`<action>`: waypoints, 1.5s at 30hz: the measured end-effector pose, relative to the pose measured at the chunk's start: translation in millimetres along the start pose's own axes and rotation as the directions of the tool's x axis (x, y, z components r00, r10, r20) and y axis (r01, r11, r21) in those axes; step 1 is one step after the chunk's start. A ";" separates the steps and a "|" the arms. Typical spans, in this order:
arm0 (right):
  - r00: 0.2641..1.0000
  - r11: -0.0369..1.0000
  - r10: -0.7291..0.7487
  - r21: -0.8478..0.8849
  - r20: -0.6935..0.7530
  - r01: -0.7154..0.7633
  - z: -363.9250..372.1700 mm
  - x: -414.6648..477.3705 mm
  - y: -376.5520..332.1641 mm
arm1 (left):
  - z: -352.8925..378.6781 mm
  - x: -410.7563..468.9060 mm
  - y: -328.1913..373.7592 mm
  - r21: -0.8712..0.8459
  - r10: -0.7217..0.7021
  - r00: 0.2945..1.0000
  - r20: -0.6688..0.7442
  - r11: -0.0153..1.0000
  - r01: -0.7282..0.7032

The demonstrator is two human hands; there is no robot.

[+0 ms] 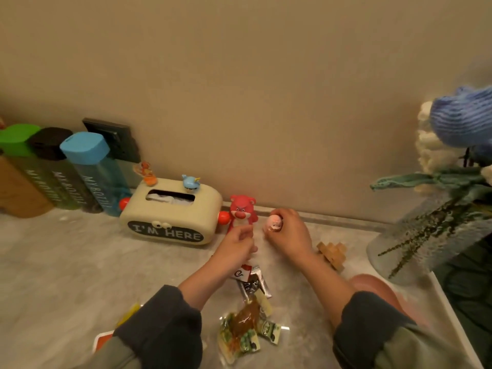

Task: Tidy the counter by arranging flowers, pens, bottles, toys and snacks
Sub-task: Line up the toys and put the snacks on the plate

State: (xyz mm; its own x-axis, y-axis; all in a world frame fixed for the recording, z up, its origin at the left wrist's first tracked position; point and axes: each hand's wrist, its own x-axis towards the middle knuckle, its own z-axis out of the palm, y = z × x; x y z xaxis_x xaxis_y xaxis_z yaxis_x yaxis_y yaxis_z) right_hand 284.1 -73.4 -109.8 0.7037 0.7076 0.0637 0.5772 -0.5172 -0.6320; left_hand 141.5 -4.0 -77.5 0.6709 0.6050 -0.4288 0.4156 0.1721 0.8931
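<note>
**Small pink toy in the right hand, red bear next in line**

Held in the right hand [288, 231]: 1 small, round, pale pink figurine [274, 222], pinched between thumb and fingers [282, 214] just above the grey marbled table [66, 262], near the wall. Likely hard plastic or vinyl, very light, smooth and a little slippery; best gripped around its widest part, as now, not by any small protruding detail.

Left hand [237, 245] hovering just in front of the red bear figurine with the scowling face [241, 212], fingers loosely curled, grasping nothing. Bear standing upright beside the cream tissue box lettered "I'M HERE" [170, 217]. Probably rigid and light, top-heavy by the look of its big head; safest taken around the body.

Nearer the body, crinkly foil and clear plastic snack packets [247, 318] lying loose on the table: soft, light, easy to crush, best lifted by an edge. Right of the hand, a pale wooden interlocking puzzle [332, 253], stiff and sturdy.
</note>
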 end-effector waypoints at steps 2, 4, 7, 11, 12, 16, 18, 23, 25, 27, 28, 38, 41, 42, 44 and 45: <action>1.000 1.000 -0.012 0.009 -0.024 0.012 3.9 4.1 1.5 | -2.1 -0.1 -1.1 -0.015 -0.005 1.000 -0.002 1.000 0.005; 0.999 1.000 -0.027 0.002 -0.038 0.027 5.6 7.0 1.7 | -2.9 -0.3 -2.3 -0.014 -0.005 1.000 -0.003 1.000 0.005; 0.999 1.000 -0.018 0.008 -0.042 0.018 5.5 9.9 0.4 | -2.2 2.2 -3.7 0.001 0.000 1.000 -0.002 1.000 0.000; 0.999 0.999 -0.029 0.026 -0.032 0.030 6.1 11.1 0.7 | -2.0 2.8 -3.1 0.007 -0.002 1.000 -0.001 1.000 0.002; 0.999 0.999 -0.027 0.029 -0.029 0.027 6.1 11.2 0.6 | -2.2 2.7 -3.2 0.008 -0.001 1.000 0.001 1.000 0.001; 0.998 0.998 0.050 0.031 0.033 -0.051 3.1 8.5 -3.9 | -4.7 -0.8 -1.8 0.009 0.005 1.000 0.016 1.000 -0.006; 0.997 0.996 0.076 0.042 0.032 -0.077 -0.7 2.3 -7.9 | -8.4 -5.8 0.6 0.027 0.024 1.000 0.019 0.999 -0.025; 0.997 0.984 0.069 0.168 -0.020 -0.065 -18.1 -34.2 -27.0 | -27.3 -30.4 4.6 0.099 0.082 0.996 0.047 0.991 -0.086; 0.998 0.981 0.053 0.187 0.018 -0.055 -22.3 -56.3 -33.9 | -36.5 -44.7 0.2 0.131 0.089 0.993 0.078 0.987 -0.098; 0.999 0.979 0.037 0.201 0.036 -0.043 -23.7 -76.8 -37.6 | -44.9 -59.1 -6.4 0.148 0.082 0.993 0.087 0.984 -0.094; 0.998 0.977 0.036 0.207 0.041 -0.044 -23.7 -86.2 -39.3 | -48.8 -67.1 -9.8 0.152 0.076 0.994 0.082 0.984 -0.088; 0.995 0.920 0.098 0.379 0.018 -0.097 -27.9 -171.1 -45.6 | -52.0 -132.3 -36.1 0.143 0.087 0.992 0.086 0.985 -0.099; 0.985 0.925 0.153 0.361 -0.073 -0.117 -37.8 -195.6 -31.8 | -32.8 -140.5 -39.8 0.086 0.097 0.984 0.148 0.990 -0.111; 0.981 0.932 0.168 0.339 -0.099 -0.126 -41.4 -203.8 -26.6 | -25.1 -142.3 -41.3 0.067 0.097 0.980 0.173 0.992 -0.110; 0.968 0.941 0.196 0.309 -0.155 -0.141 -53.1 -222.5 -16.7 | -7.1 -146.0 -44.0 0.053 0.094 0.968 0.231 0.993 -0.109; 0.959 0.943 0.216 0.293 -0.182 -0.156 -60.7 -232.6 -11.3 | 3.2 -147.3 -45.5 0.052 0.093 0.961 0.261 0.993 -0.110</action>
State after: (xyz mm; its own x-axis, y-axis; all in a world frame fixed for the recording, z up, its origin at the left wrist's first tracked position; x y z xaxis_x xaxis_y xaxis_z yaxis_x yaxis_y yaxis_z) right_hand 139.0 -261.4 -70.5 0.8749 0.4798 0.0655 0.3131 -0.4575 -0.8323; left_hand 25.7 -103.5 -55.5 0.8437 0.3939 -0.3646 0.3704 0.0642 0.9266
